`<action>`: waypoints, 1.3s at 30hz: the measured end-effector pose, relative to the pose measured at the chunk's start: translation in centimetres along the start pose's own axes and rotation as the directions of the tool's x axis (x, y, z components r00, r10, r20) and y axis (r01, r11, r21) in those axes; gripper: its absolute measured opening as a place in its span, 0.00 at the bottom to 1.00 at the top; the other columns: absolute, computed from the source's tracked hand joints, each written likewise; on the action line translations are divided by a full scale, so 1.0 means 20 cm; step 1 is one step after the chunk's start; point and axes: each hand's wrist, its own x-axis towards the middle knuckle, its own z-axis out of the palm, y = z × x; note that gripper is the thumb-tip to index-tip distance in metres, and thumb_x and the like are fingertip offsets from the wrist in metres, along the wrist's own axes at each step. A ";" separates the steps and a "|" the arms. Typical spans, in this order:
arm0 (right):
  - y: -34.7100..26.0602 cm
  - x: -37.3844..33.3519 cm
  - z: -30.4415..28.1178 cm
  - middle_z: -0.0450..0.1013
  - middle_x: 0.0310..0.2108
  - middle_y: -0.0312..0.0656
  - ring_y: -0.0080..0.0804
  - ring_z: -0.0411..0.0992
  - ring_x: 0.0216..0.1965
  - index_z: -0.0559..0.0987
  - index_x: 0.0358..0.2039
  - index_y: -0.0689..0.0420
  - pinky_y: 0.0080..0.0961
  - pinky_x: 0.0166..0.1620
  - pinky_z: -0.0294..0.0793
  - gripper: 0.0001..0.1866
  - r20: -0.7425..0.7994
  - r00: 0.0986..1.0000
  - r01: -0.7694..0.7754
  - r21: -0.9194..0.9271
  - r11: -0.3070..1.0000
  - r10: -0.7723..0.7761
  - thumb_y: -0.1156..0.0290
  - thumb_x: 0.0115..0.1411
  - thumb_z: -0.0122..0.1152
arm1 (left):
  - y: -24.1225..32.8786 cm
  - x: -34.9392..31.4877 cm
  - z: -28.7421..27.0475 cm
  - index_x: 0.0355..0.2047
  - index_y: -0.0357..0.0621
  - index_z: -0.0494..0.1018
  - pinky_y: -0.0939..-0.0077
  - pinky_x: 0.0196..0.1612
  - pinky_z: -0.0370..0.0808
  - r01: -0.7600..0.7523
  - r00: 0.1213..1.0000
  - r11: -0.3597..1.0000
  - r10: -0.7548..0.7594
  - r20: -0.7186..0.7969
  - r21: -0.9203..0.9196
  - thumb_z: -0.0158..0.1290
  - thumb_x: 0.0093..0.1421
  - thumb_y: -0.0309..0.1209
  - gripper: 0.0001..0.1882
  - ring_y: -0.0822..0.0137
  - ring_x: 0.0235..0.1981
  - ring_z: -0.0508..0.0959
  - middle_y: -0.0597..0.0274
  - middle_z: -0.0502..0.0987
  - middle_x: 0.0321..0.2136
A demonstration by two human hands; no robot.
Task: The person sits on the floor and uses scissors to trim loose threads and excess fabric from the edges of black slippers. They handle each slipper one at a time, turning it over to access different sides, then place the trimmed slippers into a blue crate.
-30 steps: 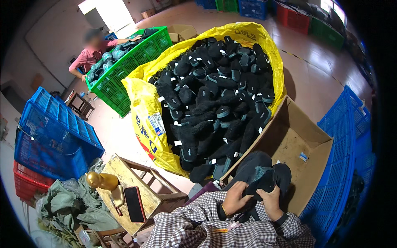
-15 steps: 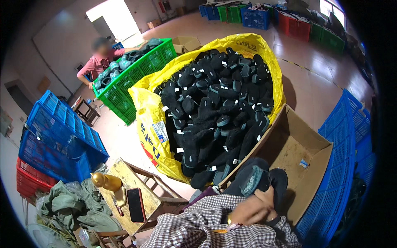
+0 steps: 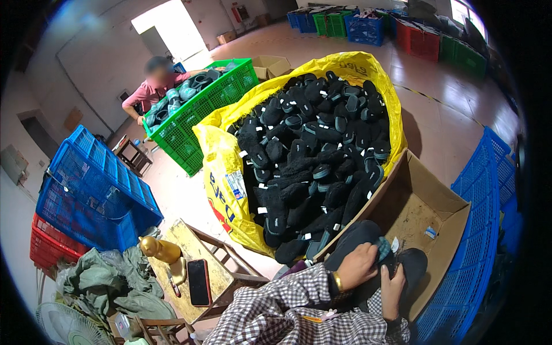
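Over my dark-clothed knees, my left hand [image 3: 357, 267] has its fingers closed on a black slipper with a teal patterned part [image 3: 384, 248]. My right hand [image 3: 393, 289] is beside it, thumb and fingers closed on the slipper's dark lower edge. A small white label [image 3: 395, 245] sticks up between the two hands. Much of the slipper is hidden by my fingers and blends into the dark cloth. Just ahead stands a large yellow woven sack [image 3: 223, 190], heaped with black slippers [image 3: 299, 150], many bearing white tags.
An opened cardboard box [image 3: 440, 201] stands by my knees, with blue crates [image 3: 468, 247] to its right. At left, a wooden stool [image 3: 215, 261] bears a phone [image 3: 199, 282] and a golden bottle [image 3: 161, 249]. A person [image 3: 150, 89] leans over a green crate [image 3: 201, 129] of shoes.
My hands, bunched together before, are now apart on either side of the slipper. The slipper has turned, its pale fuzzy part no longer showing. The whole view has shifted slightly.
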 end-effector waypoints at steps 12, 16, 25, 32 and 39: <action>0.18 0.08 0.04 0.72 0.46 0.57 0.44 0.71 0.47 0.69 0.52 0.71 0.35 0.50 0.69 0.23 0.053 0.988 -0.155 0.283 0.947 0.146 0.64 0.65 0.53 | 0.04 0.14 0.00 0.35 0.33 0.67 0.61 0.38 0.73 0.098 0.990 0.993 -0.090 0.111 -0.065 0.60 0.45 0.32 0.20 0.46 0.34 0.74 0.45 0.72 0.31; 0.22 0.05 0.07 0.71 0.49 0.55 0.42 0.69 0.50 0.69 0.53 0.71 0.33 0.54 0.67 0.24 0.005 0.903 -0.402 0.362 0.841 0.429 0.64 0.65 0.53 | 0.05 0.12 0.01 0.35 0.33 0.66 0.60 0.38 0.73 0.113 0.988 0.990 -0.103 0.111 -0.079 0.60 0.45 0.32 0.20 0.46 0.34 0.74 0.44 0.72 0.30; 0.16 0.14 0.15 0.74 0.41 0.59 0.51 0.75 0.43 0.68 0.53 0.65 0.40 0.45 0.72 0.22 0.060 0.996 -0.076 0.115 0.990 0.070 0.71 0.59 0.57 | 0.06 0.23 -0.08 0.34 0.36 0.71 0.57 0.36 0.73 0.165 0.980 0.977 -0.148 0.130 -0.132 0.59 0.41 0.32 0.19 0.42 0.32 0.74 0.44 0.73 0.27; 0.11 0.23 0.16 0.72 0.40 0.60 0.59 0.73 0.46 0.63 0.53 0.66 0.39 0.44 0.72 0.27 0.215 0.947 0.172 0.291 0.941 -0.239 0.68 0.56 0.58 | 0.11 0.24 -0.08 0.32 0.37 0.69 0.58 0.30 0.72 0.150 0.982 0.988 -0.146 0.123 -0.027 0.60 0.40 0.28 0.18 0.42 0.29 0.74 0.44 0.73 0.24; 0.15 0.21 0.18 0.70 0.48 0.45 0.30 0.67 0.51 0.63 0.58 0.63 0.26 0.54 0.67 0.19 0.343 0.939 -0.199 0.599 0.776 -0.024 0.72 0.68 0.45 | 0.18 0.08 -0.08 0.50 0.32 0.66 0.61 0.39 0.71 -0.050 0.974 0.975 -0.001 0.227 0.219 0.66 0.38 0.30 0.37 0.48 0.38 0.72 0.47 0.69 0.39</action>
